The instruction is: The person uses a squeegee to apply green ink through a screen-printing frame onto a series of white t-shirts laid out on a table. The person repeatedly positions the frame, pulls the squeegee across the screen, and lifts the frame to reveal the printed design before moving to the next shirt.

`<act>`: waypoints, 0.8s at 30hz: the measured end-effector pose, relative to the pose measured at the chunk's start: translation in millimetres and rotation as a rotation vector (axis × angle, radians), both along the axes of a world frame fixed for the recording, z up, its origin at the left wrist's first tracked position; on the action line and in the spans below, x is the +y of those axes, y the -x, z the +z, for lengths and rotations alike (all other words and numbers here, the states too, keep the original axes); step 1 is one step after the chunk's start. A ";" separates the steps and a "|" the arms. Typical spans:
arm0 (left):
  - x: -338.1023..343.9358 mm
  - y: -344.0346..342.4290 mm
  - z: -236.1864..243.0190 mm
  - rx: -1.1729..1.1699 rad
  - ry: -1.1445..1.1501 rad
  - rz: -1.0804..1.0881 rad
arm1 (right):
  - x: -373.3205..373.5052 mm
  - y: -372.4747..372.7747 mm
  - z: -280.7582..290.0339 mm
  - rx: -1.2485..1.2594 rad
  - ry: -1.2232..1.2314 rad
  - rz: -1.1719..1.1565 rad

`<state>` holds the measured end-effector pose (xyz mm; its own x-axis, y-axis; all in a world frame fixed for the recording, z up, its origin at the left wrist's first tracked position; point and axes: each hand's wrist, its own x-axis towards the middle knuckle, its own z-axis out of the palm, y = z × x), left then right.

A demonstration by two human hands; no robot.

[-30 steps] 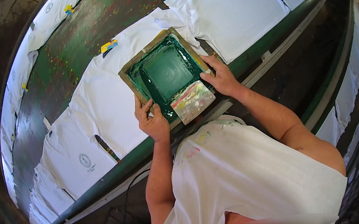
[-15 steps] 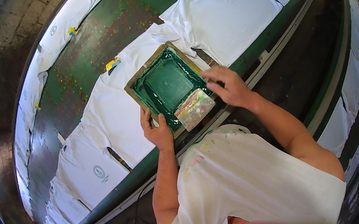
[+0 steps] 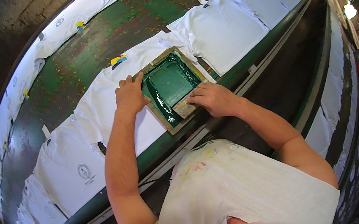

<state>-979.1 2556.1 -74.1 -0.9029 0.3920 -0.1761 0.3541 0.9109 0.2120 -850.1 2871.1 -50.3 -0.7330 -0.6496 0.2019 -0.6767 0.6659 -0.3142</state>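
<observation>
A square wooden screen frame point(image 3: 173, 76) with wet green ink inside lies over a white T-shirt point(image 3: 103, 103) on the long green table. My left hand point(image 3: 130, 94) grips the frame at its upper left corner, fingers curled over the wood. My right hand point(image 3: 217, 96) is closed on a paint-stained squeegee point(image 3: 183, 108) at the frame's lower right, inside the ink area, partly hiding it.
More white shirts point(image 3: 223, 30) run in a row along the near table edge, one with a printed emblem. A far row point(image 3: 58, 28) follows the opposite edge of the paint-speckled table point(image 3: 146, 18). A rail borders the front; another table with shirts point(image 3: 335, 87) stands at right.
My left hand has moved up from the frame's lower left side to its upper left corner. My right hand has left the frame's right side and moved onto the squeegee.
</observation>
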 end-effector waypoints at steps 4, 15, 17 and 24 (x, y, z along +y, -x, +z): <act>10.6 7.5 13.9 -0.088 0.127 -0.007 | -3.7 19.6 -0.3 -0.130 -0.059 -0.001; 15.0 4.8 16.1 -0.098 0.210 0.061 | -15.9 120.8 6.4 -0.337 -0.081 0.049; 15.2 2.9 13.8 -0.088 0.203 0.078 | -19.2 138.8 -1.0 -0.287 -0.037 0.053; 12.5 0.3 5.0 -0.057 0.153 0.106 | -18.3 158.6 -30.4 -0.093 0.060 0.160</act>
